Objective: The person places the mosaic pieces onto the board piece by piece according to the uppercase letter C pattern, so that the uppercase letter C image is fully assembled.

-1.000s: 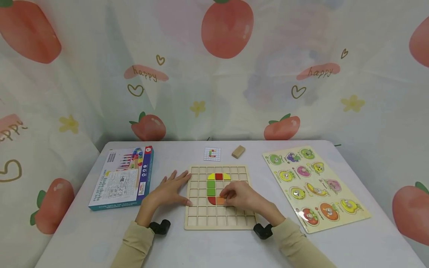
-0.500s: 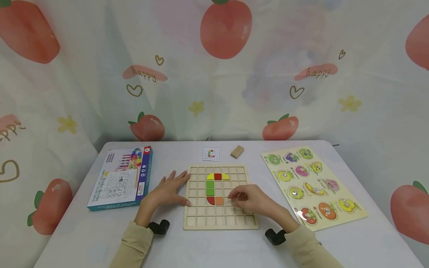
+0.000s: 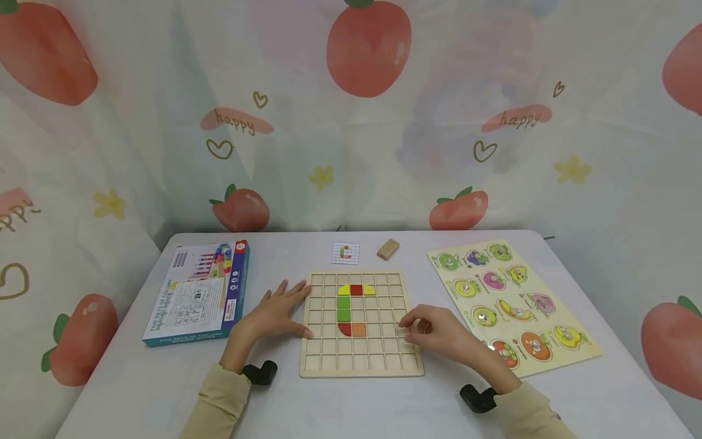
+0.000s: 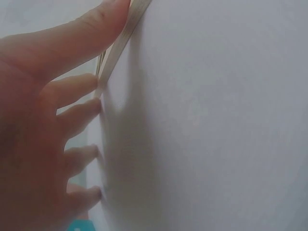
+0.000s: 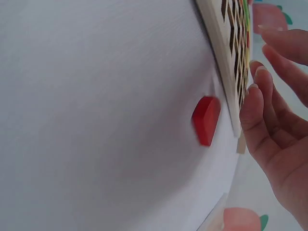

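A wooden grid board [image 3: 389, 367] lies mid-table with coloured pieces in a C shape. Two yellow curved pieces flank a red square [image 3: 356, 290] along the top. Down the left run green squares [image 3: 343, 308], and a red curved piece [image 3: 345, 330] sits below beside an orange square [image 3: 359, 330]. My left hand [image 3: 276, 314] rests spread at the board's left edge, thumb on the rim. My right hand [image 3: 439, 332] hovers by the right edge, its bent fingers apart with nothing between them. A red block [image 5: 206, 120] lies on the table beside the board in the right wrist view, hidden from the head view.
Behind the board are a small pattern card [image 3: 345, 253] and a plain wooden block [image 3: 388, 249]. A flat box [image 3: 200, 292] lies at the left. A fruit puzzle board [image 3: 512, 305] lies to the right, close to my right forearm.
My right hand has let go of the orange square and moved right across the board to its right edge. The orange square stays in the grid. My left hand has kept its place.
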Motion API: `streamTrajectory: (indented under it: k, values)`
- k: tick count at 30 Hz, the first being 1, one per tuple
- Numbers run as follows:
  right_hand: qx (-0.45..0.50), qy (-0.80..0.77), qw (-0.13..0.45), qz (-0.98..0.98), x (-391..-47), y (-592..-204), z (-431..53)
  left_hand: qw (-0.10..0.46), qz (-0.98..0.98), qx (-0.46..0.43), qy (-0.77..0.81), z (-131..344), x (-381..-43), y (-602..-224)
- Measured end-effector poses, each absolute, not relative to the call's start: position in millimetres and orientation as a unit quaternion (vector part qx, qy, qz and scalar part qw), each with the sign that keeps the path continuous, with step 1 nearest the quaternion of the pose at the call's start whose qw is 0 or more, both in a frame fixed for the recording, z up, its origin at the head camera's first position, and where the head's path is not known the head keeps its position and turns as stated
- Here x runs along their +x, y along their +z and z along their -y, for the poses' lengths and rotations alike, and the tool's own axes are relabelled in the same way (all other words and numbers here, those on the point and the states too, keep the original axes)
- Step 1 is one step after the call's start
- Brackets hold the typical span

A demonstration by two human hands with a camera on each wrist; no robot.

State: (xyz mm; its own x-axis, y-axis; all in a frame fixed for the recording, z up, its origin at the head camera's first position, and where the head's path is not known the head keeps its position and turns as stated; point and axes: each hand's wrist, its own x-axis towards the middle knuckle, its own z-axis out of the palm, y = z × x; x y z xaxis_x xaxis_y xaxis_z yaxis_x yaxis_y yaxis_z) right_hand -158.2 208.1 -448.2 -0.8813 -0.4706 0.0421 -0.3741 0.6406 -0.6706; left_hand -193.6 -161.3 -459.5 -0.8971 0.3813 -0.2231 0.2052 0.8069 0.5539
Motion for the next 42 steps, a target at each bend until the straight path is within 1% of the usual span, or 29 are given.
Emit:
streamTrajectory:
  k: [13,23,26,34,42]
  values:
    - [-0.185,-0.336,0.073,-0.921,-153.8,-451.1,-235.0,0.162,-0.938,0.154,0.265,161.8,-194.4,-460.9]
    - [-0.154,-0.322,0.117,-0.927,-153.9,-447.8,-246.7,0.160,-0.938,0.157,0.265,162.0,-194.7,-462.4]
    - [-0.152,-0.312,0.124,-0.930,-154.1,-447.8,-248.4,0.161,-0.938,0.156,0.265,162.0,-194.7,-462.2]
    - [-0.175,-0.302,0.110,-0.931,-151.6,-449.9,-243.9,0.162,-0.938,0.155,0.266,161.8,-194.8,-462.6]
    - [-0.178,-0.311,0.117,-0.926,-153.3,-453.5,-241.7,0.161,-0.938,0.153,0.265,162.1,-195.2,-464.0]
